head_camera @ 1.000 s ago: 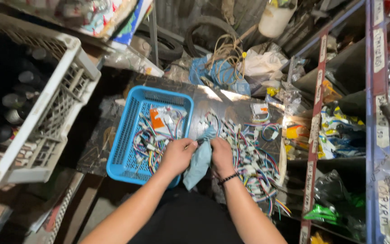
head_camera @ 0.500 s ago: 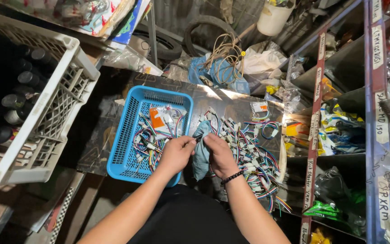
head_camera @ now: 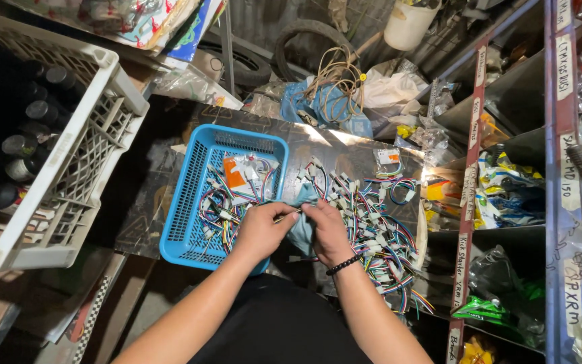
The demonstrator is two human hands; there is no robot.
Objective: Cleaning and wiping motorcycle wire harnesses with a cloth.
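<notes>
Both forearms reach in, left hand (head_camera: 259, 231) and right hand (head_camera: 328, 232) meeting knuckles-up over a pale blue cloth (head_camera: 301, 226). Each grip pinched shut on it, beside the blue basket (head_camera: 186, 202) and wire pile (head_camera: 372, 229)

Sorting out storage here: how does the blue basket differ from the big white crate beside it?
The blue basket is shallow with a fine mesh, while the white crate is deeper, larger and has a coarse open lattice. The blue basket lies flat by the left hand and holds coloured wire connectors; the white crate sits tilted and holds dark round-topped containers. Both are rectangular plastic bins.
</notes>
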